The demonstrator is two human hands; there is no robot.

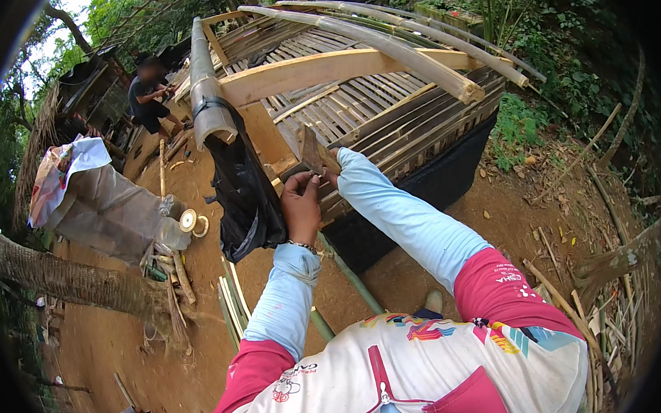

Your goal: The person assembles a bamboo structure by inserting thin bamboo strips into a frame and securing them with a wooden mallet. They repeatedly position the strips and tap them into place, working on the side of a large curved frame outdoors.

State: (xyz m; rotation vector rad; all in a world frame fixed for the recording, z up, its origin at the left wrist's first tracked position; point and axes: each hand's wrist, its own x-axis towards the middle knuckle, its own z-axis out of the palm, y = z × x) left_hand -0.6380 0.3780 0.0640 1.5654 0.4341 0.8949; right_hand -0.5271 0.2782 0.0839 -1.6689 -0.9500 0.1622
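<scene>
Both my arms, in light blue sleeves, reach forward to the near corner of a slatted bamboo structure (409,139). My left hand (300,206) is closed in a pinch; what its fingertips hold is too small to make out. Close beside it, my right hand (331,170), partly hidden by its sleeve, grips a broad, flat brown tool (311,149) that looks like a blade. Its handle is hidden in the hand. Left of my hands, a black plastic bag (243,188) hangs from the end of a thick bamboo pole (210,112).
Long bamboo poles (436,74) and a wooden beam (301,75) lie across the structure. Another person (150,96) crouches at the far left. A tree trunk (72,276) leans in at left, near a draped sheet (110,203). Cut sticks (592,342) lie at right.
</scene>
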